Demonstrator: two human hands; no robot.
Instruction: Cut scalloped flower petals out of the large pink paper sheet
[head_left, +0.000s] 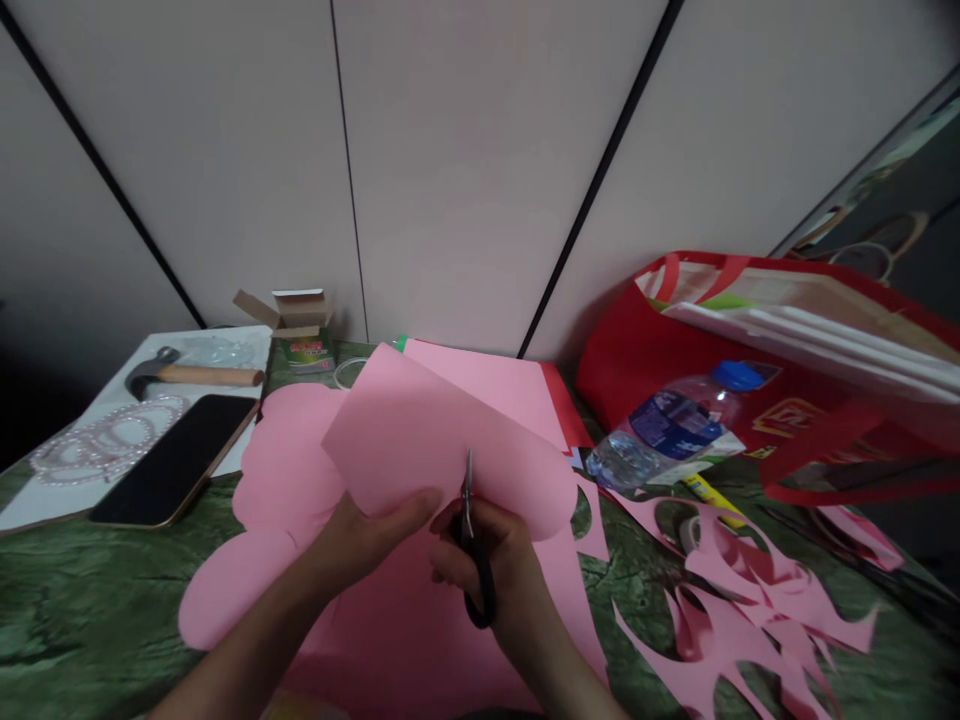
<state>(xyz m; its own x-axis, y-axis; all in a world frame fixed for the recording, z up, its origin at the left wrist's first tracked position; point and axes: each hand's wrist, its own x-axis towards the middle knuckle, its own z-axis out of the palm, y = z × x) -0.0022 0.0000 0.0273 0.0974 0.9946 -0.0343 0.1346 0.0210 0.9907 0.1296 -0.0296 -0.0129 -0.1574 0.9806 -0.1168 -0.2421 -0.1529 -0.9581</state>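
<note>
A sheet of pink paper (420, 420) is raised in front of me, its right part curling over. My left hand (367, 540) grips its lower edge with the thumb on top; the fingers behind are hidden. In my right hand (495, 550) is a pair of black-handled scissors (477, 590), fingers through the loops. The blades point away from me and lie against the sheet near its lower edge. Beneath both hands spreads more pink paper (420, 640). Rounded pink cutouts (232, 585) overlap to the left.
Pink paper scraps (735, 630) lie at right, near a water bottle (660, 425) leaning on a red bag (622, 350). On the left are a phone (180, 455), a hammer (210, 375), a string of beads (112, 440) and a small opened box (306, 345). A wall rises behind.
</note>
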